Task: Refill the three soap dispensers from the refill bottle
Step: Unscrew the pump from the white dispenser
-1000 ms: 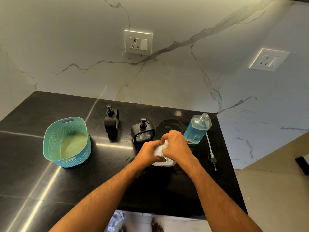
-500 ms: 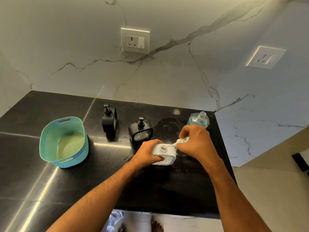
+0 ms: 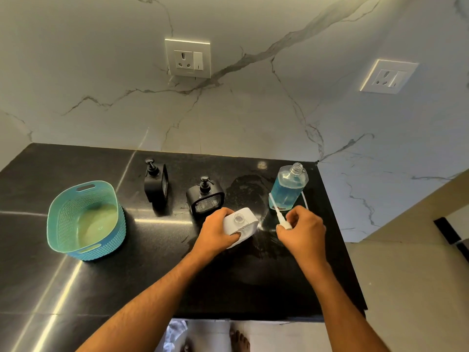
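Observation:
My left hand (image 3: 215,233) grips a white soap dispenser (image 3: 242,223) on the black counter; its neck is open, with no pump on it. My right hand (image 3: 302,228) pinches the white pump (image 3: 279,215) just to the right of it, its thin tube pointing up toward the refill bottle. The clear refill bottle (image 3: 288,189) with blue liquid stands uncapped behind my right hand. Two black dispensers (image 3: 156,185) (image 3: 205,199) with pumps on stand behind my left hand.
A teal plastic basket (image 3: 85,221) sits at the left of the counter (image 3: 152,275). Another pump tube (image 3: 304,199) lies right of the refill bottle. The counter's right edge is close to my right arm. Marble wall with two sockets behind.
My right hand has pulled the pump out of the white dispenser and moved it right. My left hand kept holding the dispenser.

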Tool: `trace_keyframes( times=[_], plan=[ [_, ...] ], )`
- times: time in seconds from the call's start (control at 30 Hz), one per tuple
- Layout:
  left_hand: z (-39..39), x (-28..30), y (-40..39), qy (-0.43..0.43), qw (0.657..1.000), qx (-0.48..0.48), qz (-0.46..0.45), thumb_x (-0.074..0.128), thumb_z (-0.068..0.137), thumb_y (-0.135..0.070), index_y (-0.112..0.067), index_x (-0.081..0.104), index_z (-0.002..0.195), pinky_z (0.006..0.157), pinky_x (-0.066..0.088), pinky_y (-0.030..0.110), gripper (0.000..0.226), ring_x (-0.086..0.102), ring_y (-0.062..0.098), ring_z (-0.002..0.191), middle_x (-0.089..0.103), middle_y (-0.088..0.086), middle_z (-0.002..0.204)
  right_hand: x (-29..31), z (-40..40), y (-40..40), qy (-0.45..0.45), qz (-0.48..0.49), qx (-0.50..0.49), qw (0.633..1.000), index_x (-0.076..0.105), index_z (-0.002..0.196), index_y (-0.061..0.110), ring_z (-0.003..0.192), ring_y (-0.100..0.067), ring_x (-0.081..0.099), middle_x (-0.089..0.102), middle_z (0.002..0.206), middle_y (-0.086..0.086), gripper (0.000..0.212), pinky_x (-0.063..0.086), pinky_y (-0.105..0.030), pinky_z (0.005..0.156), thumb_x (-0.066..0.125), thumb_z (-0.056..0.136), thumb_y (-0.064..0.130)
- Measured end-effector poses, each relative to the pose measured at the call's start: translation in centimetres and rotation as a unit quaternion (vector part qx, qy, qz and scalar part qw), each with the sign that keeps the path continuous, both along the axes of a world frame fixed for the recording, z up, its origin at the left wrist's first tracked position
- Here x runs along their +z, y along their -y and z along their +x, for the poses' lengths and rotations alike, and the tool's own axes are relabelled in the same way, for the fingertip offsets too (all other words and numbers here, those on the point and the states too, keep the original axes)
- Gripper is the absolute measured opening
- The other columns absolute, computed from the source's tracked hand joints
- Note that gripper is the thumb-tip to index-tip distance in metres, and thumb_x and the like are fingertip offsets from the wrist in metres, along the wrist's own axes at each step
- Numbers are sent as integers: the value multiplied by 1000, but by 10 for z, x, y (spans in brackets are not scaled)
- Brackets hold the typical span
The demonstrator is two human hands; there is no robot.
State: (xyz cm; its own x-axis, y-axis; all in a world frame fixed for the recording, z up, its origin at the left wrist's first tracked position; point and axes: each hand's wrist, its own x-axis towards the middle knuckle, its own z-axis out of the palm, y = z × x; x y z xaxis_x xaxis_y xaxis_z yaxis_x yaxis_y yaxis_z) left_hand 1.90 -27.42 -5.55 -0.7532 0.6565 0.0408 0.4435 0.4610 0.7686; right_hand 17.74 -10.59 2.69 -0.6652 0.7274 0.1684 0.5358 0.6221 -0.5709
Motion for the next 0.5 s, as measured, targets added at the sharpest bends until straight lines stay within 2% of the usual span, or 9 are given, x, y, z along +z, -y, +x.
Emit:
trace_keyframes(
  times=[0.13, 0.2, 0.3, 0.4, 0.5],
  plan=[
    [13, 4, -1, 0, 999, 50, -2, 84, 72, -33, -26, 56, 107, 74, 45, 16, 46, 59, 4, 93, 62, -11, 104, -45, 3, 9, 10, 4, -34, 999, 59, 77, 16, 66, -12, 53, 58, 74, 4, 26, 28, -10, 61, 84, 69, 17],
    [20, 6, -3, 2, 997, 72, -4, 83, 72, -37, -28, 53, 104, 67, 40, 13, 45, 56, 3, 90, 59, -12, 101, -62, 3, 13, 6, -1, -38, 999, 58, 77, 15, 64, -15, 52, 56, 75, 2, 27, 32, -17, 57, 82, 67, 12],
    [31, 5, -7, 5, 995, 97, -1, 82, 72, -41, -29, 49, 104, 72, 48, 20, 47, 55, 5, 94, 54, -12, 103, -83, 4, 18, 10, -2, -32, 999, 58, 83, 15, 68, -19, 54, 54, 79, 1, 29, 45, -31, 63, 80, 66, 10],
    [40, 4, -11, 11, 992, 127, -1, 81, 74, -39, -27, 46, 108, 80, 52, 28, 50, 53, 9, 99, 50, -10, 106, -99, 6, 20, 21, -5, -22, 1000, 60, 91, 15, 73, -19, 55, 54, 86, 2, 31, 46, -30, 67, 80, 67, 11],
    [48, 4, -14, 8, 989, 146, 6, 79, 76, -36, -25, 44, 110, 80, 43, 24, 50, 52, 11, 100, 49, -9, 107, -108, 5, 19, 31, -7, -23, 999, 62, 94, 13, 76, -20, 55, 54, 88, 0, 32, 42, -27, 69, 81, 68, 11]
  ],
)
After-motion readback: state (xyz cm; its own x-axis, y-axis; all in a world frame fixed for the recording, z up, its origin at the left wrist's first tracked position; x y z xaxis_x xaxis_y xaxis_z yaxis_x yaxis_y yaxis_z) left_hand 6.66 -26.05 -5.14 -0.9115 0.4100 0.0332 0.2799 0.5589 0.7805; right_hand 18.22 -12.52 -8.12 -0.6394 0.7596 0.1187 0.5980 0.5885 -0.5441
